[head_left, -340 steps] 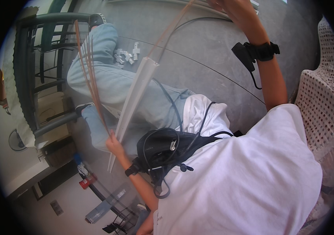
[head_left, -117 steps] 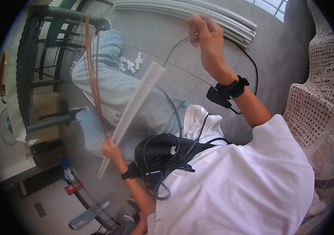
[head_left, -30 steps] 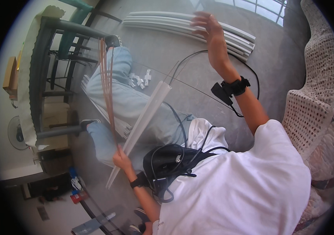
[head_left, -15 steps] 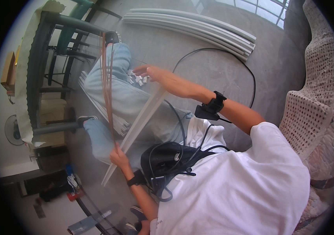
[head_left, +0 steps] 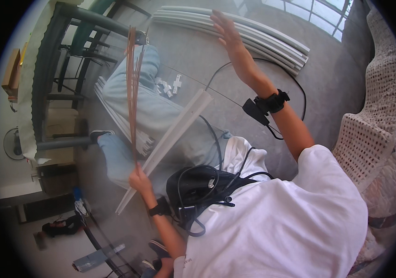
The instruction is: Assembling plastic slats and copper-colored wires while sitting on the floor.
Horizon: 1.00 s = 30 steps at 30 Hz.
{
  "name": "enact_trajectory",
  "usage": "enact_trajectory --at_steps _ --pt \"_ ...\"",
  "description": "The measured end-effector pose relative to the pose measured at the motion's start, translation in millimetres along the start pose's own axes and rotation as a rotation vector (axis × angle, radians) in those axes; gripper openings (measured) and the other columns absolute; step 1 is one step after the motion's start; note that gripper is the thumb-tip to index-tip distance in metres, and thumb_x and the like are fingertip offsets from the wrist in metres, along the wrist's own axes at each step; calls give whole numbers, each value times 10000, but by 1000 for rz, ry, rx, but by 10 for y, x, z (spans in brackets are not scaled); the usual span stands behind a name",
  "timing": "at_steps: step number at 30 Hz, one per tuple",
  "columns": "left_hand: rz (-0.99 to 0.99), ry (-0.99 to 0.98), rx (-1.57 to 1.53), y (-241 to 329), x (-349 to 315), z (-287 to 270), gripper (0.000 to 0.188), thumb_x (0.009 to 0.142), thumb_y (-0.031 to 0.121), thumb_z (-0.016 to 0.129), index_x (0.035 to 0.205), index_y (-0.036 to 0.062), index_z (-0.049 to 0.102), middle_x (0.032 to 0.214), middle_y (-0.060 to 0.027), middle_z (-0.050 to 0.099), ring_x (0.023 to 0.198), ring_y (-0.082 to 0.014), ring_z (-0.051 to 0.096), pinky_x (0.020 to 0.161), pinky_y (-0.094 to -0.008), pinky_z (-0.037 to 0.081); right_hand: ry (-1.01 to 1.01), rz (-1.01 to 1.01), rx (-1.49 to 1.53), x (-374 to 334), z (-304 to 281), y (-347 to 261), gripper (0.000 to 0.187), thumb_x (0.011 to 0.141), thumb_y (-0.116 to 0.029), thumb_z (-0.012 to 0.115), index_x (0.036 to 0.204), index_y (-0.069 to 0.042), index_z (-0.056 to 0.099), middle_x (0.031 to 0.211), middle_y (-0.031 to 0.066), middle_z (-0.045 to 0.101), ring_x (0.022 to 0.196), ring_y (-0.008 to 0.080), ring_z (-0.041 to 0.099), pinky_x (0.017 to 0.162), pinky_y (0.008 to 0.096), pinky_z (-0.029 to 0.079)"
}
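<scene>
A bundle of thin brown rods (head_left: 133, 92) rises from my left hand (head_left: 141, 181), whose fingers are closed around its lower end. Beside that hand, a long white channel strip (head_left: 175, 126) lies slantwise across my jeans. My right hand (head_left: 227, 31) is stretched out at the top with its fingers apart, holding nothing, over the floor near a stack of long white strips (head_left: 253, 41). Small white plastic fittings (head_left: 168, 86) lie on the grey floor beyond my knee.
More white strips (head_left: 124, 121) lie alongside my legs. A black cable (head_left: 303, 99) curves over the floor. To the left stands a dark-framed table (head_left: 45, 92); on the right is a seat with a crocheted cover (head_left: 365, 120). A black bag (head_left: 191, 185) rests at my waist.
My right hand has swung up and away from the white channel strip's upper end, its fingers stretching out. The left hand keeps the brown rods, nearly still. More of the fittings now show.
</scene>
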<state>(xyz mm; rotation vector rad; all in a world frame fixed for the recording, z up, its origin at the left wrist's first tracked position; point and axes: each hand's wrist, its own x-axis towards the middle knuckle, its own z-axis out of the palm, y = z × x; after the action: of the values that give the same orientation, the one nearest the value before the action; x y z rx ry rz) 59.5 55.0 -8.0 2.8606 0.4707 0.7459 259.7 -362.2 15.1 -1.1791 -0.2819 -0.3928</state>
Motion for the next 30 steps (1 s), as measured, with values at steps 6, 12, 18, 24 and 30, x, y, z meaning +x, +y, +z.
enact_trajectory --at_steps 6,12,18,24,30 --pt "0 6 6 -17 22 29 504 898 395 515 653 -34 616 589 -240 529 566 -430 524 535 -477 349 -265 153 63 -305 614 65 734 964 -596 147 1475 -70 169 1525 137 173 1427 258 113 1153 388 85" --pt "5 2 30 -8 15 27 484 886 382 533 655 -36 613 598 -238 535 574 -430 530 533 -482 352 -244 120 6 -111 335 224 721 952 -618 184 1465 -113 235 1505 124 239 1413 252 164 1141 437 138" --pt "-27 -27 23 30 28 40 438 880 370 541 688 -14 631 613 -231 555 578 -428 534 533 -481 357 -140 163 33 -120 -65 154 557 968 -495 329 1260 -45 480 1243 140 523 1172 224 482 1004 347 363" --pt "-17 -32 22 82 23 -3 443 891 374 535 692 -10 631 644 -244 560 638 -446 547 567 -491 378 -304 180 -152 -168 78 -7 338 944 -292 459 992 5 613 910 82 654 867 152 626 784 269 478" --pt "-16 -9 -10 109 -1 -71 386 864 337 556 694 -1 631 633 -235 557 642 -438 556 563 -485 384 -644 147 -185 241 175 347 288 940 -220 445 1005 6 612 905 69 644 855 142 619 773 275 489"
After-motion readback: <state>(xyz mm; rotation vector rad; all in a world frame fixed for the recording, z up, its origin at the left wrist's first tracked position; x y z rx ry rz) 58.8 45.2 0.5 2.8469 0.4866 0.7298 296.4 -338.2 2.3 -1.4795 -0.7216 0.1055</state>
